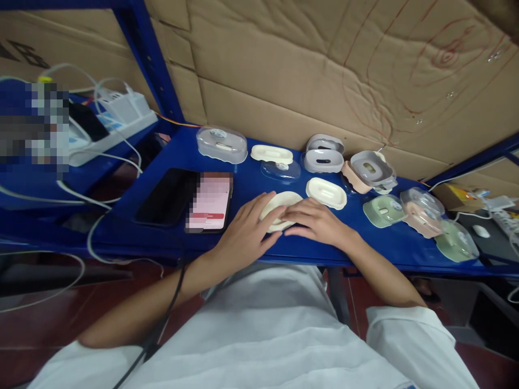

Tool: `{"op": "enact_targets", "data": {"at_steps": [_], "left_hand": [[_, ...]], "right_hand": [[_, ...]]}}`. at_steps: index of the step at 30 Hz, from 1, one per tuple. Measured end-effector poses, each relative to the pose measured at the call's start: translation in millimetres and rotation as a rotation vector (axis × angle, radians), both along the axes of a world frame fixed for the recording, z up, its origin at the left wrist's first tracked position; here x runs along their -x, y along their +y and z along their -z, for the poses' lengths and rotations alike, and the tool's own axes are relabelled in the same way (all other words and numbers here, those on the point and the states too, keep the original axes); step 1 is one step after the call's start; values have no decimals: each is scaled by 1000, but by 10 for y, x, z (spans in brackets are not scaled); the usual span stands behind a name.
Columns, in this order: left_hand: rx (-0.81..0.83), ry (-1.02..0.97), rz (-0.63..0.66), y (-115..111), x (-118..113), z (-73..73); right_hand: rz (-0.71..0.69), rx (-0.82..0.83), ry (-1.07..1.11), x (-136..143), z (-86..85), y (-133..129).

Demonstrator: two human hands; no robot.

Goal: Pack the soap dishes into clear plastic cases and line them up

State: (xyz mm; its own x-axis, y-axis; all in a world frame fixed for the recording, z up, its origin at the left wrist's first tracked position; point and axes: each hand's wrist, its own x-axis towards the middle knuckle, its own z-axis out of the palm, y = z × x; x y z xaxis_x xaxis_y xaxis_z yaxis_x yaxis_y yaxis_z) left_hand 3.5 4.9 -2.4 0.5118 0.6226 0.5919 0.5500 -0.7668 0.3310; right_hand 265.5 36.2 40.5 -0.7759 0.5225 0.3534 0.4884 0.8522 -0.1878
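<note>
My left hand (246, 233) and my right hand (314, 221) both rest on a cream oval soap-box part (279, 204) lying on the blue shelf (251, 183), fingers curled over its near edge. Another cream oval tray (326, 193) lies just behind my right hand. A clear oval lid (281, 170) and a flat cream insert (271, 154) sit further back. A clear-lidded box (221, 144) stands at the back left.
Two phones lie left of my hands, a dark one (167, 196) and one with a lit pink screen (211, 202). Grey (324, 154), pink (419, 213) and green (384, 209) soap boxes line the right side. A white power strip (117, 116) with cables sits far left. Cardboard backs the shelf.
</note>
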Motion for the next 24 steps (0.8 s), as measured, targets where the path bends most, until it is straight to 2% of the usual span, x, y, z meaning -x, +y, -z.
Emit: {"op": "enact_targets", "data": {"at_steps": [1,3,5,8,10,12,14,16,20,22,24], "left_hand": [[25,15,5,10,0,14],[63,41,18,21,0,34],[66,54,2,19,2,35],[68,73,-26,11,11,19],[90,75,-9,11,21,15],[115,59,13,15,31,22],[136,31,29,17,36,30],[155,-13,31,12,32,31],[170,-93,-22,3,13,17],[174,-85,-18,8,10,21],[182,-61,7,17,14,36]], "right_hand": [[-2,17,28,-26,-8,48],[129,15,91,-180,-55,247],[385,-56,95,-424,-113,542],[706,-140,-45,-797,-150,974],[818,-126,-114,-962,-141,1132],[853,-141,-103,-1021,-137,1130],[808,-200,-27,-967,-154,967],[651,-201,53,-813,-177,686],[243,-14,61,-378,-123,84],[130,56,35,-211,-54,-95],[79,87,11,-116,-4,-162]]}}
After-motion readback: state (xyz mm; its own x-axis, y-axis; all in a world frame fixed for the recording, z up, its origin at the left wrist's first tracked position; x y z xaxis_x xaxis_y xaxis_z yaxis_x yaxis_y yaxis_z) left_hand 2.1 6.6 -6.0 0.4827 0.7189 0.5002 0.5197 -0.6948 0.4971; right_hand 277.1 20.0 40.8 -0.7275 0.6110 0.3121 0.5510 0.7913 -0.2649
